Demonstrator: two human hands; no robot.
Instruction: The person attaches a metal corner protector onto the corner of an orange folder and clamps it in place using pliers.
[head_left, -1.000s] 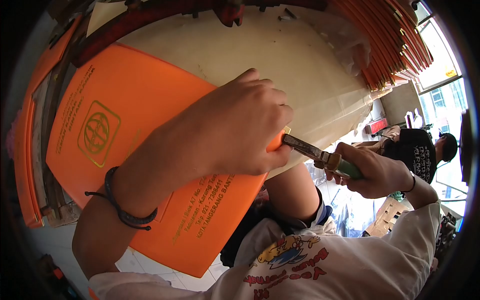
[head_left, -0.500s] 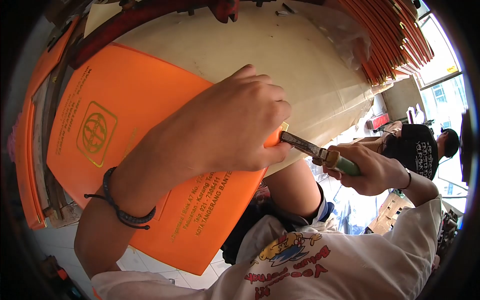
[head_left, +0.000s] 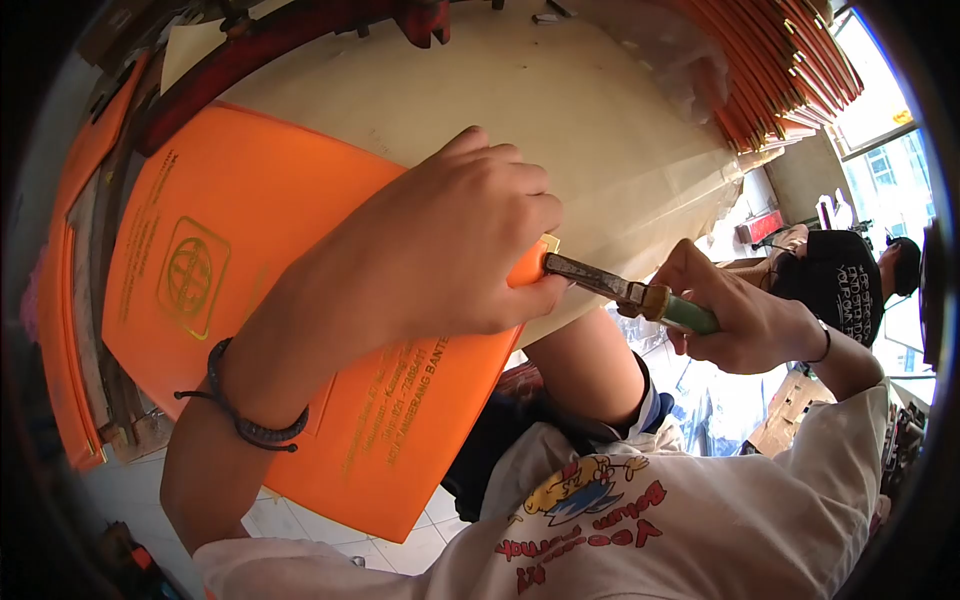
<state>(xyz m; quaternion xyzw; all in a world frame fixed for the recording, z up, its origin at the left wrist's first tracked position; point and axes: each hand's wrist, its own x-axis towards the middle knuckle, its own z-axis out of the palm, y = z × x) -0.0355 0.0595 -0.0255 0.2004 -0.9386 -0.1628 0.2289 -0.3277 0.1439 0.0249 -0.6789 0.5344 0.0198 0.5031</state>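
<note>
Gold print [head_left: 408,410] on the orange folder [head_left: 300,165] reads "021 - 7308411" and "TANGERANG"; the lines [head_left: 150,230] beside its emblem [head_left: 195,278] are too blurred to read. Red letters [head_left: 636,505] on the white shirt [head_left: 740,520] include "Belum"; the black shirt [head_left: 828,275] beyond shows "YOUR OWN".

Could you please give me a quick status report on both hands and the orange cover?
Left hand holding orange cover near its corner. Right hand gripping green-handled pliers, tip at that corner. Left thumb close beside tip.

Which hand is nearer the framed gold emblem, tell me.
Left. The left hand grips the edge of the orange cover bearing the emblem; the right hand is farther off, holding the green-handled tool.
</note>
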